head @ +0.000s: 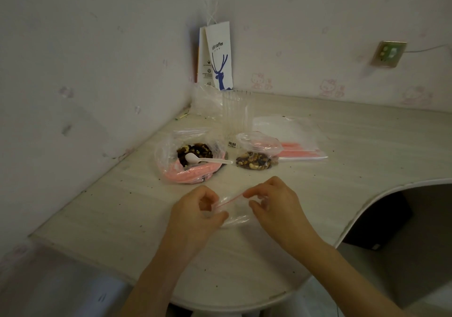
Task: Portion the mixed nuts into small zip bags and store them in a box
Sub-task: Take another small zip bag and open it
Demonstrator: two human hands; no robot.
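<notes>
Mixed nuts sit in the big open bag at eleven o'clock from the hands, with a white spoon resting on top. At six o'clock on the bench, an empty small zip bag is in play. The left hand pinches one end of its red zip strip and the right hand pinches the other. One filled portion lies at twelve o'clock. This looks like the opening step. Next, I'd say, the mouth needs spreading wide and one hand freeing for the spoon. No box in sight.

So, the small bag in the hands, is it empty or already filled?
Empty. The small zip bag is see-through, and nothing shows inside it.
</notes>
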